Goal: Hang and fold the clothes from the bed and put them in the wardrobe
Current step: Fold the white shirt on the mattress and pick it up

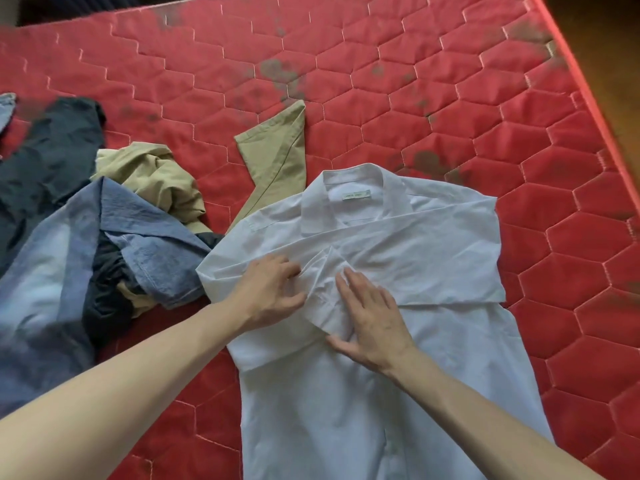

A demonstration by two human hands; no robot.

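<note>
One white shirt [398, 341] lies flat on the bed [381, 81], collar away from the person, label visible inside the collar. Both short sleeves are folded in across the chest; the right-side sleeve lies as a wide band across the front, the left-side sleeve is bunched at the middle.

Two hands, both on the shirt. Left hand [273, 289] rests on the left part of the chest, fingers loosely bent, tips touching the bunched sleeve fabric; cannot tell if it pinches any cloth. Right hand [372, 320] lies flat, fingers straight and together, pressing the folded sleeve down, thumb spread out to the side. Both forearms are bare.

Other clothes, heaped to the left of the shirt: one dark navy garment [45, 161], one light blue garment [69, 271] lying over it with its hem edge just beside the shirt's left shoulder, one beige pair of trousers [277, 157], crumpled at one end, one leg stretched out flat and running under the shirt's shoulder. A scrap of pale blue cloth [7, 109] shows at the far left edge; cannot tell if it is a separate item.

Surface: bare red mattress, quilted in a hexagon pattern, with grey-green stains across the far half. Brown floor [613, 64] shows past the mattress's right edge. Dark gap at the top left corner.
</note>
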